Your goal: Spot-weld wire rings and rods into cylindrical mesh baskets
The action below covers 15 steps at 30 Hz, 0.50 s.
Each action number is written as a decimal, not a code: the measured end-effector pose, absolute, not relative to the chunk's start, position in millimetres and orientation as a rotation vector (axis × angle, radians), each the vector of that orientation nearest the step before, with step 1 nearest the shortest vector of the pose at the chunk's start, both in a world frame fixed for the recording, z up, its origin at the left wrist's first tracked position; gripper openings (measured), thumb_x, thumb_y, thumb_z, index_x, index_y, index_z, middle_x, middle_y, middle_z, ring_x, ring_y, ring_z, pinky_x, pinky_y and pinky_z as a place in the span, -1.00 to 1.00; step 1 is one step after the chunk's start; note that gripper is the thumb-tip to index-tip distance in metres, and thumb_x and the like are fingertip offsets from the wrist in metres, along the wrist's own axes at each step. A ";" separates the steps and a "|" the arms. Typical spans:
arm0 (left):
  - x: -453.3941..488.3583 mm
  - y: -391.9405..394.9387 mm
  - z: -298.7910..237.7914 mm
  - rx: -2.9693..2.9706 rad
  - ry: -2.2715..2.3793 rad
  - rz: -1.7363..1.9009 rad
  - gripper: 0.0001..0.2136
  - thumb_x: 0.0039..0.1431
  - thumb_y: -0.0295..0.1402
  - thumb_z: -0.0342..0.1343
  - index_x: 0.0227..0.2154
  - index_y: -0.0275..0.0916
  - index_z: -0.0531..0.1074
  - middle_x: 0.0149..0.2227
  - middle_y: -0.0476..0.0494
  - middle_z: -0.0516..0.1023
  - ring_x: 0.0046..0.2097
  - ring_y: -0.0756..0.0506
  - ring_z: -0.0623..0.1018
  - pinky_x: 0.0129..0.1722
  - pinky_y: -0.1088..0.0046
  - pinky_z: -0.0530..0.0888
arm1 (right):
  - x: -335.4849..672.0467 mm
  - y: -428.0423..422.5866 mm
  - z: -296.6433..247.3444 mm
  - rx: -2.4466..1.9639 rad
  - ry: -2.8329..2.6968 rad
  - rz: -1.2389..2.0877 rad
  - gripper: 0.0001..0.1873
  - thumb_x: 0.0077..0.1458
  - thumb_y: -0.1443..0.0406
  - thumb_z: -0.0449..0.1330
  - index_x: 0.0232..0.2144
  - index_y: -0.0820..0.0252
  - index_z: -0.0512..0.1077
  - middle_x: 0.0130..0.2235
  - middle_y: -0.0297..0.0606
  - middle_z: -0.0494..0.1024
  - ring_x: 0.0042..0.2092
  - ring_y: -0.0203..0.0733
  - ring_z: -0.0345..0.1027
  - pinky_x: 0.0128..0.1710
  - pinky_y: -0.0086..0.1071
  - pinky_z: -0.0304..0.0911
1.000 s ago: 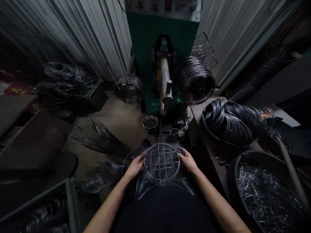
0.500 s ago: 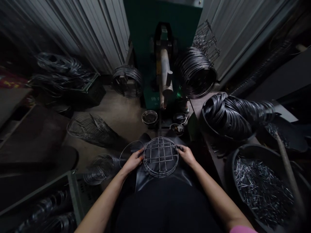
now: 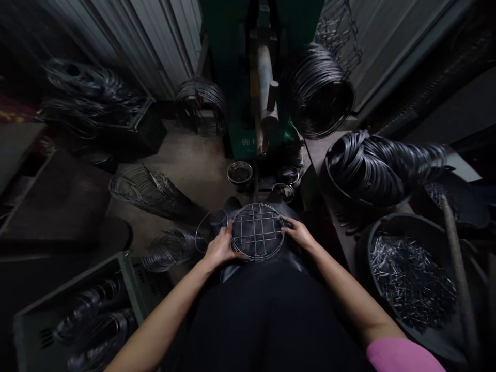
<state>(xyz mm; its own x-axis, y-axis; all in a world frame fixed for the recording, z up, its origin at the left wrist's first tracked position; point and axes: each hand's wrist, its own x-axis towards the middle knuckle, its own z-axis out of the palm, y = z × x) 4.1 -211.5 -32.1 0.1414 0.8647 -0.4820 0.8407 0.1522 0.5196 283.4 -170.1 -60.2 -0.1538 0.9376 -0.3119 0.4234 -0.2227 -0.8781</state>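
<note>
A round wire rack (image 3: 257,238) with crossed bars inside its rings lies level above my lap, over a dark apron. My left hand (image 3: 221,249) grips its left edge, thumb along the near rim. On the opposite side my right hand (image 3: 299,231) has its fingers closed on the right edge. A thin single wire ring (image 3: 211,213) shows just beyond my left hand; whether the hand touches it I cannot tell. Ahead stands a green machine (image 3: 242,139) with a thick metal arm and electrode (image 3: 267,111) pointing down toward me.
On the right are a basin of wire rings (image 3: 364,173) and a tub of short wire pieces (image 3: 414,284) with a stick across it. Left are wire stacks (image 3: 153,191) and a green crate (image 3: 126,284). Small bowls (image 3: 239,173) sit under the machine.
My left hand has shifted around the rack's rim toward me, its fingers now spread along the left and near edge. The whole view has tilted downward slightly.
</note>
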 end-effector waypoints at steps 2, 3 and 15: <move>8.7 -215.0 -32.1 1.669 1.730 0.006 0.15 -0.38 -0.03 0.30 0.25 -0.23 -0.24 0.10 -0.39 0.21 0.11 -0.41 0.32 -0.06 0.15 0.37 | 280.2 -172.8 -58.9 -1.631 -1.549 1.322 -0.50 -0.14 0.39 0.24 -0.06 0.09 0.44 0.02 -0.28 0.47 0.09 -0.10 0.28 0.16 -0.19 0.05; 8.3 -216.2 -33.0 1.668 1.743 0.011 0.14 -0.37 -0.03 0.30 0.25 -0.23 -0.23 0.10 -0.39 0.21 0.10 -0.41 0.32 -0.06 0.15 0.37 | 278.8 -174.9 -57.7 -1.627 -1.548 1.309 -0.51 -0.14 0.39 0.23 -0.06 0.09 0.44 0.02 -0.28 0.47 0.09 -0.10 0.28 0.16 -0.18 0.05; -26.2 -196.6 -40.6 0.946 1.342 0.748 -0.29 -0.13 -0.04 0.21 0.10 -0.25 0.25 -0.16 -0.12 0.49 -0.18 -0.09 0.47 -0.20 0.43 0.40 | 286.2 -191.7 -48.7 -1.625 -1.268 1.154 -0.53 -0.07 0.06 0.17 -0.15 0.22 0.50 -0.11 -0.10 0.55 -0.03 0.03 0.38 0.03 -0.11 0.21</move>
